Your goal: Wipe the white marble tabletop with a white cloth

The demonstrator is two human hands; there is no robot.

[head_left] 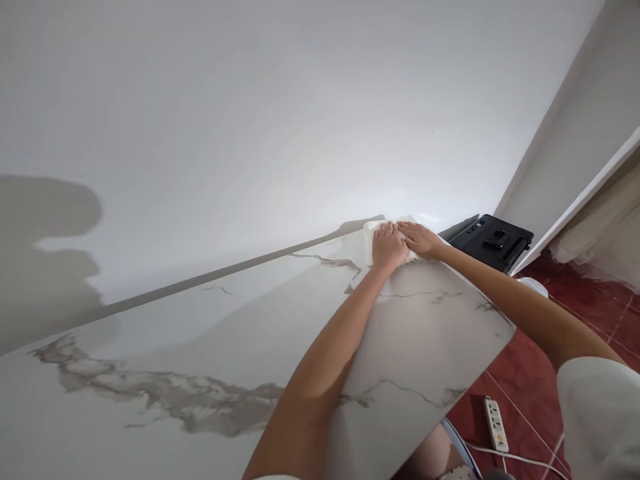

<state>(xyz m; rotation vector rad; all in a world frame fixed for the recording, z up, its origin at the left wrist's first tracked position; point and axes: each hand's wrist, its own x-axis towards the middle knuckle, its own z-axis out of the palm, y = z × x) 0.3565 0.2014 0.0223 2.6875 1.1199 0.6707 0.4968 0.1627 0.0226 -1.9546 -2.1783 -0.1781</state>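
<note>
A white cloth (pixel 369 243) lies folded at the far right end of a white, marble-patterned tabletop (pixel 240 320), close to the wall. Both arms reach forward across the top to it. My left hand (pixel 390 247) presses down on the cloth, its fingers bent over the far part. Just to the right, my right hand (pixel 420 240) holds the cloth too, with its fingers laid across it towards the left hand. The two hands touch or nearly touch. What lies under the palms is hidden.
A white wall (pixel 300 120) runs along the table's far side. Beyond the right end stands a black case-like device (pixel 495 240). On the red tiled floor (pixel 530 373) lie a white power strip (pixel 496 423) and its cable. A pale curtain (pixel 600 227) hangs far right.
</note>
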